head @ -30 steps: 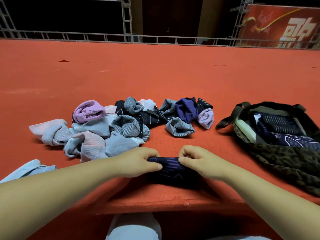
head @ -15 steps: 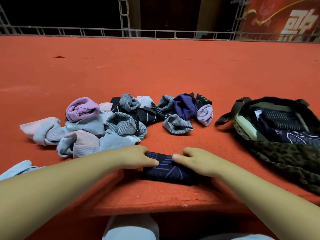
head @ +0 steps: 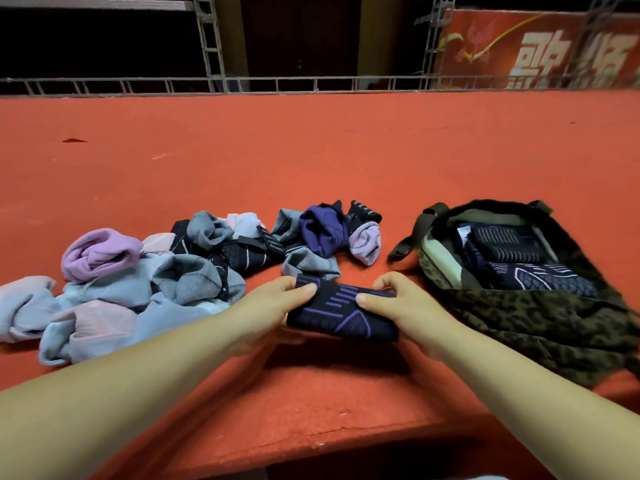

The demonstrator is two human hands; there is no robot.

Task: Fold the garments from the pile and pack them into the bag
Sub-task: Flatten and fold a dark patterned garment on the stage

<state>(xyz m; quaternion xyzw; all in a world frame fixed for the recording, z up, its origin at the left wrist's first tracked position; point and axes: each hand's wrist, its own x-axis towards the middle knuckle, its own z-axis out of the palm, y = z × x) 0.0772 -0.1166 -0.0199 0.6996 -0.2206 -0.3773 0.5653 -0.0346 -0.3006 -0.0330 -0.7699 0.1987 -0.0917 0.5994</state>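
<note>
A folded dark navy garment with purple lines [head: 341, 311] is held just above the red surface, gripped at its left end by my left hand [head: 273, 308] and at its right end by my right hand [head: 398, 303]. Behind and to the left lies the pile of crumpled garments [head: 156, 275] in lilac, pale blue, pink, grey and black. A smaller clump with a purple piece [head: 323, 230] sits behind my hands. The open camouflage bag [head: 540, 317] lies at the right with folded dark garments [head: 519, 261] inside.
The red carpeted platform [head: 311, 157] stretches far back to a metal truss rail [head: 311, 83]. Its front edge [head: 329, 441] drops off just below my forearms. A red banner [head: 540, 46] hangs at the back right.
Both hands have lifted the folded navy garment off the surface and shifted it slightly right, toward the bag. The camera has tilted up a little.
</note>
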